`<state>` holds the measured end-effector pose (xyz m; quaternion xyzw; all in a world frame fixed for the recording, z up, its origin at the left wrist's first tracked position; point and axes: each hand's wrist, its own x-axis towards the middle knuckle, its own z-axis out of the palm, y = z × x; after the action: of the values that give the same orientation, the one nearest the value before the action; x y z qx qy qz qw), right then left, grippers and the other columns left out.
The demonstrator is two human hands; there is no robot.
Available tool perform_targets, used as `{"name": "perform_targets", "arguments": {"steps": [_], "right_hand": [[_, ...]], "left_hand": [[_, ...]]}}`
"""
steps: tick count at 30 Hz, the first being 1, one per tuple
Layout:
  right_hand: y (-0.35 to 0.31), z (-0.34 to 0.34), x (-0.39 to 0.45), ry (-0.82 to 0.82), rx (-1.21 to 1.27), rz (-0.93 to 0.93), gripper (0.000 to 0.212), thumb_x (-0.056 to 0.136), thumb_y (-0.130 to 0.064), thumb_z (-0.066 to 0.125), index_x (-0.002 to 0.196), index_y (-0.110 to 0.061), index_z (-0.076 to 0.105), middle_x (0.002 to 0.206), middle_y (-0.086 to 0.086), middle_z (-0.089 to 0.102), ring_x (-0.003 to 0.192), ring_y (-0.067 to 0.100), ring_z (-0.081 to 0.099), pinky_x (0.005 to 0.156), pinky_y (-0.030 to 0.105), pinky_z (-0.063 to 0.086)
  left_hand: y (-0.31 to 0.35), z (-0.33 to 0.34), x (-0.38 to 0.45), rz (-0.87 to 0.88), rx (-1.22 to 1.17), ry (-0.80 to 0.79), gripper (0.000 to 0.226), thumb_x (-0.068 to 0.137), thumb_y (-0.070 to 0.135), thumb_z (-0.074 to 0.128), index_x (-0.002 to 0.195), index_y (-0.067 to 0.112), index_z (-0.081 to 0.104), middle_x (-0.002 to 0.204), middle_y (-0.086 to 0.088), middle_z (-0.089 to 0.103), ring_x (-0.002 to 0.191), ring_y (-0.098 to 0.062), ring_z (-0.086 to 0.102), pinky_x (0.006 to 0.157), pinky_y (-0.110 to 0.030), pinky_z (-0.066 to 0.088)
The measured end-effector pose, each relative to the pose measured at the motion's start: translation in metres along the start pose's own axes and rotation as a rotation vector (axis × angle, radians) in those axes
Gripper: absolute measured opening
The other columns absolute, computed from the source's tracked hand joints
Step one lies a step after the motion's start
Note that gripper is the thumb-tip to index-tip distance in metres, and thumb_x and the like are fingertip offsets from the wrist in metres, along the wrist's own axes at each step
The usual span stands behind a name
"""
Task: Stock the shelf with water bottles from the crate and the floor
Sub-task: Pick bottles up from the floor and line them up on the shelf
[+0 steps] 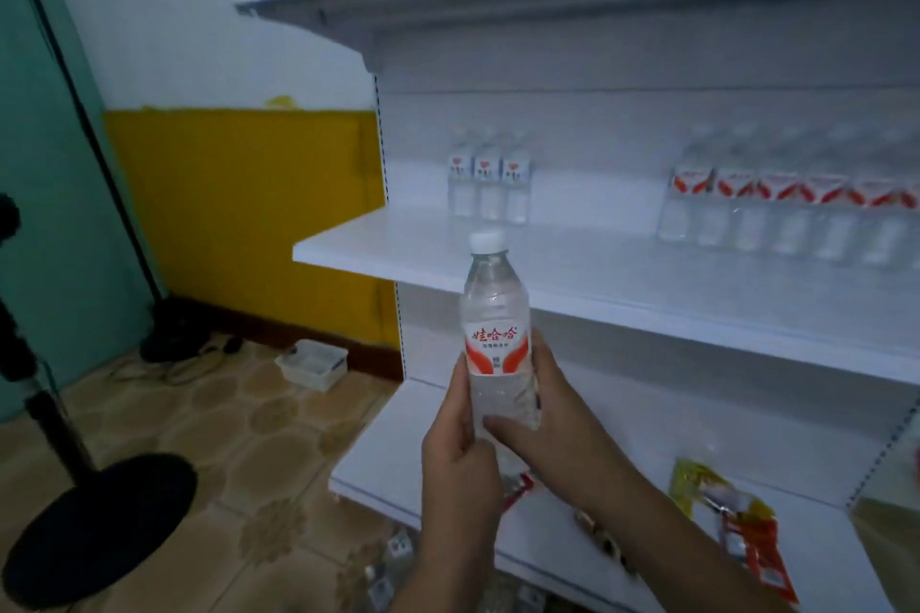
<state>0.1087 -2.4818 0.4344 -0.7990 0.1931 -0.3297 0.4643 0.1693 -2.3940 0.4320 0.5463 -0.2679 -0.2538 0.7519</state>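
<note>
Fingers (460,406) of my left hand (460,468) wrap the lower part of a water bottle (496,339), and my right hand (552,418) clasps its other side, thumb across the front. It stands upright between them, white cap up. Beyond and above sits the shelf (622,274), with three small bottles (490,184) behind and a row of bottles (791,214) to the right.
</note>
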Motion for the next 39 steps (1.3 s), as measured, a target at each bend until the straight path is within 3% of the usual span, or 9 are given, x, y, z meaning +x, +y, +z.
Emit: {"name": "perform_targets", "arguments": {"steps": [5,10,16,20,23,27,31,36,39], "right_hand": [[-0.054,-0.046,-0.004,0.110,-0.177,-0.025,0.087,0.080,-0.030,0.075,0.143,-0.051,0.019,0.127,-0.017,0.041,0.114,-0.005,0.048,0.089,0.009,0.039],[-0.081,-0.080,-0.004,0.198,-0.191,-0.060,0.080,0.073,-0.029,0.079,0.130,-0.059,0.032,0.126,-0.021,0.053,0.118,0.000,0.053,0.100,0.031,0.047],[-0.079,-0.104,-0.007,0.219,-0.187,-0.026,0.069,0.077,-0.021,0.079,0.122,-0.055,0.040,0.115,-0.031,0.061,0.104,-0.014,0.057,0.091,0.014,0.049],[-0.069,-0.115,-0.005,0.179,-0.203,-0.005,0.072,0.077,-0.025,0.076,0.124,-0.058,0.032,0.119,-0.029,0.055,0.109,-0.014,0.052,0.093,0.013,0.045],[-0.058,-0.121,-0.005,0.144,-0.206,0.008,0.083,0.077,-0.025,0.075,0.133,-0.058,0.023,0.127,-0.030,0.048,0.116,-0.015,0.047,0.095,0.009,0.040],[-0.044,-0.130,-0.004,0.179,-0.213,0.018,0.084,0.078,-0.022,0.074,0.134,-0.059,0.023,0.129,-0.027,0.049,0.120,-0.012,0.047,0.095,0.011,0.042],[-0.033,-0.143,-0.006,0.226,-0.246,0.051,0.085,0.078,-0.026,0.075,0.134,-0.061,0.021,0.130,-0.030,0.048,0.120,-0.010,0.048,0.100,0.017,0.040],[-0.025,-0.169,-0.024,0.355,-0.283,0.125,0.074,0.079,-0.019,0.075,0.131,-0.052,0.034,0.122,-0.030,0.056,0.112,-0.013,0.053,0.100,0.018,0.044],[-0.020,-0.197,-0.041,0.454,-0.297,0.183,0.068,0.079,-0.019,0.077,0.124,-0.052,0.037,0.114,-0.033,0.058,0.103,-0.019,0.054,0.090,0.008,0.046]], "left_hand": [[0.048,0.025,-0.006,0.149,0.038,-0.193,0.083,0.082,-0.026,0.028,0.123,0.043,0.049,0.117,0.024,0.064,0.109,0.006,0.060,0.088,-0.014,0.050],[0.069,0.053,-0.002,0.263,0.063,-0.272,0.078,0.084,-0.026,0.033,0.130,0.036,0.043,0.114,0.031,0.061,0.106,0.016,0.056,0.083,-0.003,0.044],[0.064,0.071,0.006,0.242,0.070,-0.319,0.071,0.085,-0.024,0.037,0.133,0.028,0.045,0.120,0.021,0.063,0.111,0.006,0.059,0.088,-0.009,0.047],[0.058,0.084,0.017,0.170,0.081,-0.328,0.065,0.087,-0.020,0.044,0.125,0.033,0.048,0.107,0.025,0.067,0.102,0.010,0.061,0.083,-0.006,0.046],[0.056,0.093,0.021,0.099,0.062,-0.367,0.059,0.089,-0.013,0.050,0.137,0.021,0.042,0.121,0.010,0.062,0.107,0.005,0.057,0.089,-0.010,0.043],[0.046,0.099,0.018,0.151,0.058,-0.324,0.055,0.089,-0.012,0.052,0.116,0.035,0.052,0.106,0.020,0.066,0.094,0.012,0.063,0.071,-0.004,0.049],[0.036,0.110,0.020,0.254,0.160,-0.389,0.066,0.089,-0.012,0.050,0.121,0.045,0.046,0.104,0.038,0.063,0.105,0.015,0.058,0.083,-0.005,0.047],[0.015,0.139,0.023,0.245,0.253,-0.501,0.075,0.087,-0.015,0.044,0.137,0.041,0.038,0.119,0.032,0.060,0.112,0.013,0.054,0.098,-0.013,0.045],[0.006,0.168,0.019,0.275,0.321,-0.591,0.082,0.083,-0.014,0.040,0.134,0.050,0.036,0.107,0.043,0.059,0.100,0.022,0.054,0.087,-0.005,0.043]]}}
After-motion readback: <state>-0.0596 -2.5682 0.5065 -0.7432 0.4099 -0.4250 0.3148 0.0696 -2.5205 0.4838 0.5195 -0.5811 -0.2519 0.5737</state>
